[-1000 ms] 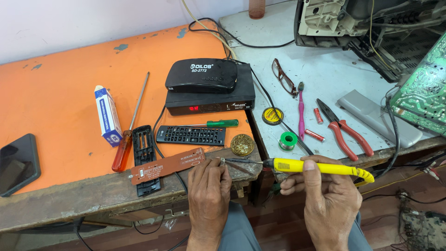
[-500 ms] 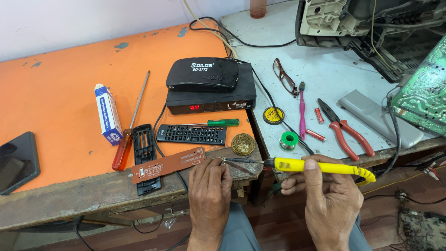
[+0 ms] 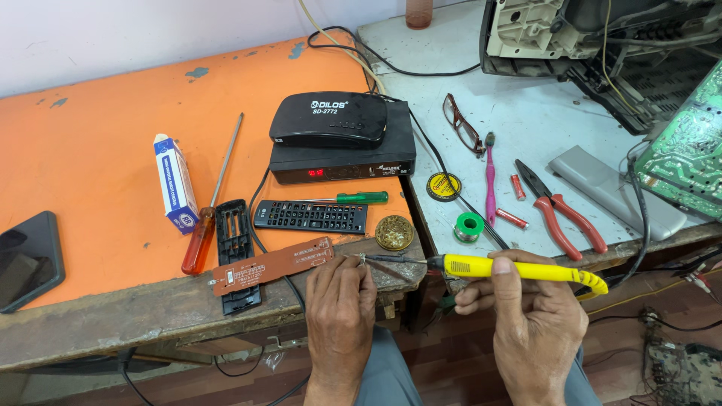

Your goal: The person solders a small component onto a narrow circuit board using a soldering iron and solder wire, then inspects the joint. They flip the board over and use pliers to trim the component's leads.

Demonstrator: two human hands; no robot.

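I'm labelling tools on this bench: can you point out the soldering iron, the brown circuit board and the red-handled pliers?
soldering iron (image 3: 519, 268), head view, on its yellow handle.
brown circuit board (image 3: 272, 265), head view, on the middle of the strip.
red-handled pliers (image 3: 562, 209), head view, on the handles near the pivot.

An electronics repair workshop: soldering iron (image 3: 519, 268), pliers (image 3: 560, 207), circuit board (image 3: 684, 154), opened television (image 3: 602, 37).
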